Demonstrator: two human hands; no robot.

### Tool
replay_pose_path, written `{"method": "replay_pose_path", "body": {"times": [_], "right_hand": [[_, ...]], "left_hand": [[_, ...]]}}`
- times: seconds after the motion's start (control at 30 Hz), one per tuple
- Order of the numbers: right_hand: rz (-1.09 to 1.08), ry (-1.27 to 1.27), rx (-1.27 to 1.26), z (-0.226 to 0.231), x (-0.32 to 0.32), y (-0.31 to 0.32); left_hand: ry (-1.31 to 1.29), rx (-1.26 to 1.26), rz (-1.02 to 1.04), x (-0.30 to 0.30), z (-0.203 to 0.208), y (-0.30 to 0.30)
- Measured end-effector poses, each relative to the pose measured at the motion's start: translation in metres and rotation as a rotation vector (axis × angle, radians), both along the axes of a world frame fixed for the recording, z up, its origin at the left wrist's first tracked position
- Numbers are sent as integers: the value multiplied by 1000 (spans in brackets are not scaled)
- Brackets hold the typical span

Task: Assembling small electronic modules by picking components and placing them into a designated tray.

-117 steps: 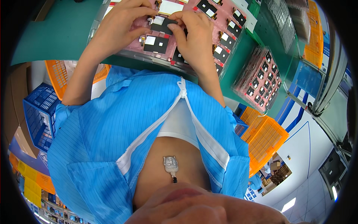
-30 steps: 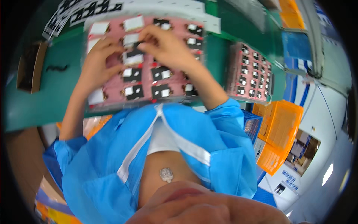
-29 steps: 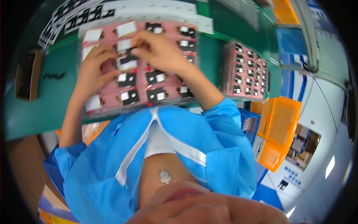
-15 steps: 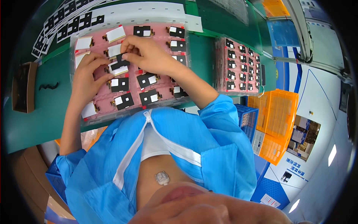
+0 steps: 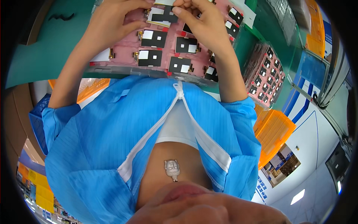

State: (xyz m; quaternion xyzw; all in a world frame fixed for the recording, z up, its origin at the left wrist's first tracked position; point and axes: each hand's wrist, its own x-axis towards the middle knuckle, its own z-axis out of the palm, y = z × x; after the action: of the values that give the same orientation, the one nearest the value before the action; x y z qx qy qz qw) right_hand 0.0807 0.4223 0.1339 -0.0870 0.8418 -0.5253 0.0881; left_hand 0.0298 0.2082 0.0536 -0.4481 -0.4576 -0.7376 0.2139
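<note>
A pink tray (image 5: 170, 46) holds rows of small flat panels with thin gold-coloured tabs. Several have black stickers with a square cutout, like the panel (image 5: 150, 58) near the tray's front edge. At the top of the picture a white panel (image 5: 156, 11) lies partly under a black sticker (image 5: 166, 15). My right hand (image 5: 205, 24) pinches that sticker's right corner between thumb and fingers. Around the panel's left side, my left hand (image 5: 113, 22) has its thumb and fingers apart, fingertips close to the edge. The upper fingers of both hands are partly cut off by the picture's edge.
To the right stands a stack of similar trays (image 5: 254, 59) on the green table (image 5: 56, 41). A dark curled strip (image 5: 61, 16) lies at the left, near a brown box (image 5: 37, 22). Orange crates (image 5: 274, 128) stand below the table on the right.
The view has shifted, so the tray and both hands sit higher in the picture. The black sticker now appears flatter over the white panel. My right hand still pinches its corner.
</note>
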Motion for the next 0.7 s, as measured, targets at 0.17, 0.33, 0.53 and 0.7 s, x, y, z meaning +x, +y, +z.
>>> {"method": "replay_pose_path", "body": {"times": [0.17,0.33,0.53,0.7], "right_hand": [[-8,-3,69,-1,3,-2],[0,99,80,-2,7,-1],[2,84,31,-6,7,-6],[-6,88,56,-7,7,-2]], "left_hand": [[8,-41,-7,3,0,0],[-129,-572,156,21,21,-20],[-153,-1097,375,22,27,-32],[-429,-802,91,15,41,-16]]}}
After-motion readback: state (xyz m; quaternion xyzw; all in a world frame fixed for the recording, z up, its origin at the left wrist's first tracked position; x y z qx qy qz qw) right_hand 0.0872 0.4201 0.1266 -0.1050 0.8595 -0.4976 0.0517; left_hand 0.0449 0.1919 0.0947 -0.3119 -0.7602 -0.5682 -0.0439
